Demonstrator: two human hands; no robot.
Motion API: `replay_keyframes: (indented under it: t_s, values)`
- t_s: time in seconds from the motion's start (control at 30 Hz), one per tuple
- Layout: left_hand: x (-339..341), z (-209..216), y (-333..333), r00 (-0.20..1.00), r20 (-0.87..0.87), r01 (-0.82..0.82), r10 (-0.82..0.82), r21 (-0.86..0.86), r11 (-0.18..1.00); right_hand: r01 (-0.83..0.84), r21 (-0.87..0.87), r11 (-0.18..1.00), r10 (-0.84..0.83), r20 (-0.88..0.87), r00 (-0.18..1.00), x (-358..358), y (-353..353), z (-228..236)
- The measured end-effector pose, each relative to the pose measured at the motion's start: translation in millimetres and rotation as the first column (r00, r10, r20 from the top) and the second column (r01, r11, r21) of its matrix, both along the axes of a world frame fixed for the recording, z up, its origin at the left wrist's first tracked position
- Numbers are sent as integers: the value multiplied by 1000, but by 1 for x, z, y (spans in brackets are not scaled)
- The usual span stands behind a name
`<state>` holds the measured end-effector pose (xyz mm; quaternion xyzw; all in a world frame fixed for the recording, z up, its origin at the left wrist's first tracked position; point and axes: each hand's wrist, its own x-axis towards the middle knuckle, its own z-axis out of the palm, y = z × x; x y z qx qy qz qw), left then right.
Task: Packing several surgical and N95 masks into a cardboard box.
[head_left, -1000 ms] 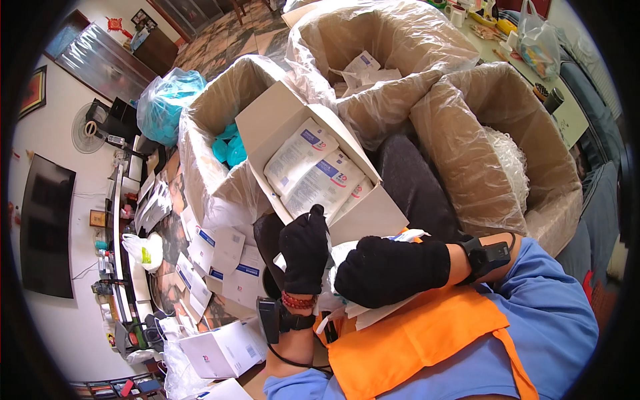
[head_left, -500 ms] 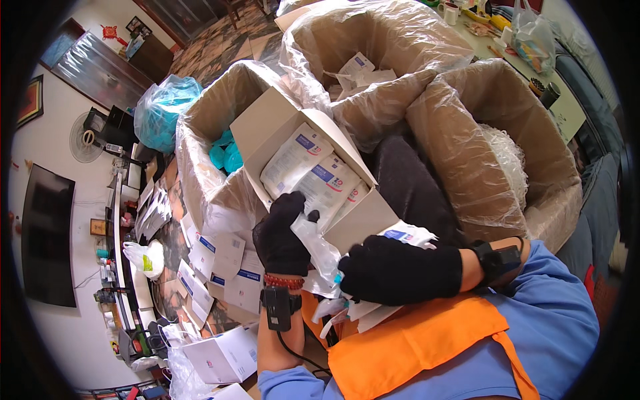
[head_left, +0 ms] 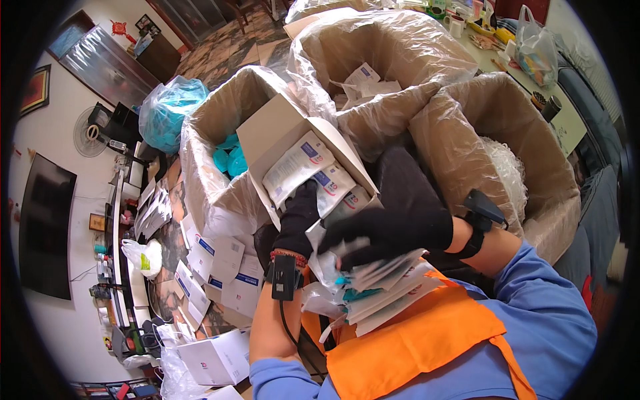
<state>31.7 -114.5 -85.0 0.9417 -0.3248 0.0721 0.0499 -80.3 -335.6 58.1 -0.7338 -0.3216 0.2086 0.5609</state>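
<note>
An open white carton (head_left: 267,130) tilts in front of me, filled with white packets (head_left: 301,160) printed with blue labels. My left hand (head_left: 298,217), in a black glove, reaches over the carton's near edge, its fingertips among the packets and partly hidden. My right hand (head_left: 390,232), also black-gloved, is outstretched and blurred by motion just outside the carton's near right edge. Below it, a fanned stack of flat white packets (head_left: 393,293) with some teal pieces rests on my orange apron (head_left: 413,337). Crumpled clear plastic film (head_left: 320,257) hangs between my hands.
Plastic-lined cardboard boxes surround the carton: one with teal items (head_left: 230,157), one with white packets (head_left: 365,77), one with a clear plastic bundle (head_left: 503,167). Flattened white cartons (head_left: 223,257) cover the floor at left. A cluttered table (head_left: 567,123) stands at far right.
My right hand has lifted off the stack on my lap and swung up toward the carton, leaving the fanned packets exposed. My left hand has moved deeper into the carton.
</note>
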Motion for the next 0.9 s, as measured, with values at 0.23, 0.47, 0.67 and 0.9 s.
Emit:
replay_keyframes:
  t_s: [0.23,0.47,0.67,0.9]
  values:
    - [-55,113,-7,993,-83,-98,88,-120,988,586,-137,799,-163,888,430,42,-7,-7]
    - [-67,145,6,877,-471,-318,-97,-719,618,583,-364,726,-126,763,634,38,0,18]
    - [-64,119,18,808,-567,-466,-161,-781,416,569,-315,759,-194,725,661,30,-4,19]
    - [-66,102,-6,926,-357,-352,120,-705,616,420,-185,889,-221,629,745,34,11,-3]
